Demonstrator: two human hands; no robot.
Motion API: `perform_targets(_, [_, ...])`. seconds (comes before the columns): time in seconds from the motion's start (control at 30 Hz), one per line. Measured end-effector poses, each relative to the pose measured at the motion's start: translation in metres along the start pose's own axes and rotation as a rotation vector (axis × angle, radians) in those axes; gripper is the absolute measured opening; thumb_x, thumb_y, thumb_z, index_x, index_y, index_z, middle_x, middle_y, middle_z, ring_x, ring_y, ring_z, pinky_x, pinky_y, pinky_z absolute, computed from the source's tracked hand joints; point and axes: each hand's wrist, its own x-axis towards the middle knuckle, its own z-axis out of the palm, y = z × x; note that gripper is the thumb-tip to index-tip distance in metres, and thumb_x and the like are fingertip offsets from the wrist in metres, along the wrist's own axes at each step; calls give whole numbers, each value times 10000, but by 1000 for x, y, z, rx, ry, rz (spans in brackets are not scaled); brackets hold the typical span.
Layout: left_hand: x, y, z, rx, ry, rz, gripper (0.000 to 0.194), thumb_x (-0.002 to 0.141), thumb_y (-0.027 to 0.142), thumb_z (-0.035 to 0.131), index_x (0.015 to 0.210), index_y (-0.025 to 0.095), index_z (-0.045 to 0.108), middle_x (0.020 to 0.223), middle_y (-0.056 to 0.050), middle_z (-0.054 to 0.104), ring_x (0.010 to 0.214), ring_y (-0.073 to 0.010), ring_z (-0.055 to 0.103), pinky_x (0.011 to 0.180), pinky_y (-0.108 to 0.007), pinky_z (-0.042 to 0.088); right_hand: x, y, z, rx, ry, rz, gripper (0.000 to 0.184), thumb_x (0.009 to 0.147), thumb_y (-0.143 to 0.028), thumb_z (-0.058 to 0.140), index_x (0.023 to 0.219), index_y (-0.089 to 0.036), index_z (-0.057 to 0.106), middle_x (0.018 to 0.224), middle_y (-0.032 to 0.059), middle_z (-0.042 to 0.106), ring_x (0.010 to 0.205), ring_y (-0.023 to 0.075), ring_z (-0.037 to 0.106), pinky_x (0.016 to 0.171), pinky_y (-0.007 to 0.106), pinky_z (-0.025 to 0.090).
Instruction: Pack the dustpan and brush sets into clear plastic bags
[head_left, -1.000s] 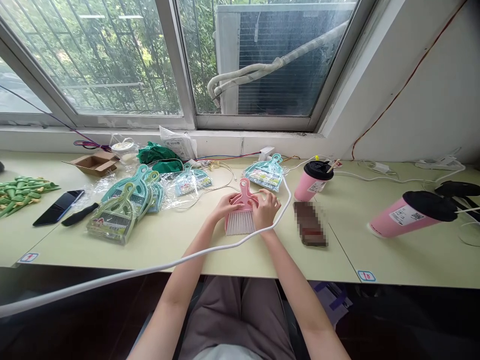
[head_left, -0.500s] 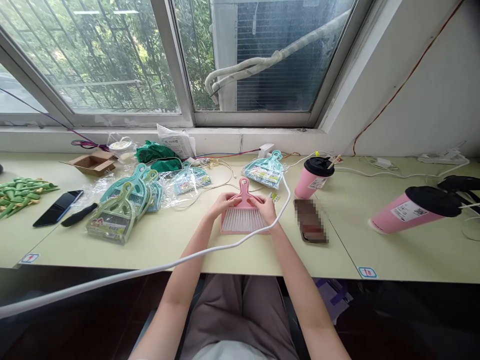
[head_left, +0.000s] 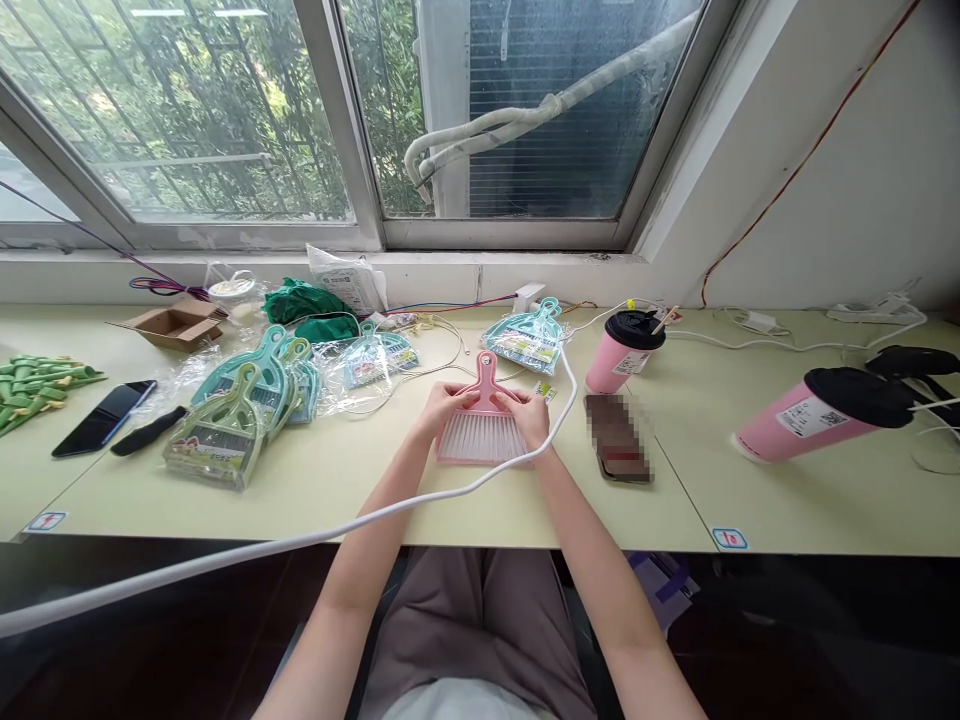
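Note:
A small pink brush with white bristles, nested in a pink dustpan, lies flat on the pale yellow table in front of me. My left hand grips its upper left edge with curled fingers. My right hand holds the upper right edge the same way. The pink handle points away from me, between both hands. A small yellow-green label lies just beyond my right hand.
Packaged teal and green dustpan sets lie to the left, another teal set behind. A pink cup stands right of it, and a second pink cup lies tipped. A phone, a black phone and a white cable are nearby.
The pink brush, held tilted over the table a second ago, now lies flat in the pink dustpan. Both hands have shifted to its upper corners. The view drifted slightly.

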Motion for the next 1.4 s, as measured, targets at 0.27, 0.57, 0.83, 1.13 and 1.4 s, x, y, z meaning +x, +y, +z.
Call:
perform_targets(0.27, [1,-5,1,-16,24,1,385,634,480,742,662,99,697,581,-29,584,558,-135,514,540,-253,338,-4,-12,-4,-123,4,27,264,740,-423,656,875,-229,774,818,32,764,809,222,683,720,297,472])
perform_targets(0.57, [5,-7,-6,12,24,11,333,682,443,722,758,119,724,626,-18,607,576,-124,516,553,-237,342,6,2,-5,-66,-87,-83,344,884,-453,494,994,-225,727,955,40,749,887,201,674,776,288,483])
perform_targets(0.83, [20,-35,-47,-134,496,-56,353,623,395,753,850,128,714,803,-67,696,699,-170,609,687,-292,450,17,21,-36,-717,161,-78,305,862,-273,575,1151,-214,651,1271,107,616,1236,273,489,1008,416,371])
perform_targets(1.13, [34,-52,-55,-144,802,-23,303,722,341,675,925,124,616,932,-84,668,826,-158,626,790,-291,471,27,38,-24,-303,-30,-186,312,696,-76,554,929,-204,718,1217,61,640,1111,223,591,1005,419,429])
perform_targets(1.4, [25,-38,-31,-60,1003,133,329,812,446,600,965,156,620,940,-91,664,836,-172,628,788,-299,475,18,39,-13,-509,186,-133,520,630,-144,683,1141,-192,596,1124,128,597,1127,293,532,925,397,441])
